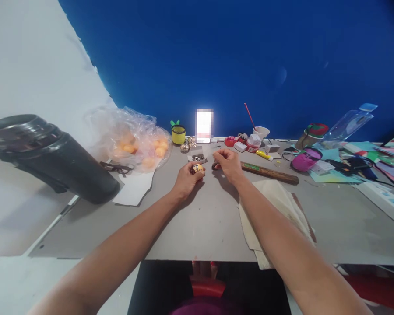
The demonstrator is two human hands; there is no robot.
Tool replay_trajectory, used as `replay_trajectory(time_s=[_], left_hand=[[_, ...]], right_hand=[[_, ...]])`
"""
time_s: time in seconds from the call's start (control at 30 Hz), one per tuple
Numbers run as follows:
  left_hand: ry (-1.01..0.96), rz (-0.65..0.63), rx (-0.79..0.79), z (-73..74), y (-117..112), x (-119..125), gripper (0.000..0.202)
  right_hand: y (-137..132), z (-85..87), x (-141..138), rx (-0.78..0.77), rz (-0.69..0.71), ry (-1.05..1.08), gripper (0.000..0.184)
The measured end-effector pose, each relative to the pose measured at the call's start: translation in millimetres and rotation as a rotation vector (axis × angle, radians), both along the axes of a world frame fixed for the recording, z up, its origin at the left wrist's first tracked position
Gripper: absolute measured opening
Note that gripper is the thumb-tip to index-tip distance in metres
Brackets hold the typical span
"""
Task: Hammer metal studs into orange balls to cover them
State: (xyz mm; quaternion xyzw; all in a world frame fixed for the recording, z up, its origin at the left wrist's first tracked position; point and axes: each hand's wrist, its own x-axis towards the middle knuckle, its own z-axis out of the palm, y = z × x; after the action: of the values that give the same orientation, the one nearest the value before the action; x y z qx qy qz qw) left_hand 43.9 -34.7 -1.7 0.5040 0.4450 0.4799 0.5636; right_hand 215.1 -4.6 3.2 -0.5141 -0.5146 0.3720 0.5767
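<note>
The left hand (186,178) is closed around a small ball (197,168), gripping it from below and the side, just above the grey tabletop (200,223) near its middle. The ball is round and orange-yellow, and the part that shows is covered with shiny, metallic-looking bits.

The right hand (228,164) rests just beside it with the fingers curled in together and the tips pressed down at the dark end of a long wooden handle (271,173). Whether they pinch anything cannot be told.

Behind the ball lies a small clear packet (198,157) of silvery pieces, and a few more shiny round pieces (188,144) sit near a yellow cup (178,134) with a dark rim. To the left, a crumpled clear plastic bag (131,135) holds several smooth orange balls. A white paper cup (261,131) farther back has a thin red stick standing in it.

A large black cylinder (55,164) with a ribbed mouth lies on its side at the left. Under the right forearm lies a folded beige cloth (282,210), soft and creased. A magenta pouch (304,161) and a clear plastic bottle (348,124) lie among coloured paper scraps on the right.
</note>
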Motion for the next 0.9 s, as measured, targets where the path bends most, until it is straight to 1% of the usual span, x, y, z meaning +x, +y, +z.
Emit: replay_trajectory(time_s=[0.1,0.17,0.2,0.3,0.5,0.67,0.9], left_hand=[[-0.009,0.003,-0.002,1.4,2.7,-4.7,0.044],[0.060,0.011,0.034,1.4,2.5,-6.4,0.043],[0.104,0.017,0.058,1.3,1.9,-6.9,0.042],[0.197,0.021,0.101,1.6,-0.3,-7.8,0.038],[0.297,-0.002,0.178,2.8,-0.2,-9.8,0.036],[0.326,-0.031,0.212,1.6,0.0,-10.5,0.035],[0.331,-0.040,0.206,3.6,-2.4,-10.1,0.029]], right_hand=[[-7.4,2.3,-7.7,-0.123,0.258,0.095,0.034],[-11.3,2.2,-11.8,-0.161,0.375,0.114,0.036],[-12.2,1.7,-12.5,-0.174,0.406,0.121,0.037],[-11.3,-1.0,-9.8,-0.194,0.446,0.124,0.036],[-9.1,-3.3,-4.3,-0.199,0.495,0.127,0.035],[-10.2,-2.8,-5.1,-0.194,0.518,0.086,0.035],[-9.1,-3.1,-1.1,-0.198,0.558,0.027,0.032]])
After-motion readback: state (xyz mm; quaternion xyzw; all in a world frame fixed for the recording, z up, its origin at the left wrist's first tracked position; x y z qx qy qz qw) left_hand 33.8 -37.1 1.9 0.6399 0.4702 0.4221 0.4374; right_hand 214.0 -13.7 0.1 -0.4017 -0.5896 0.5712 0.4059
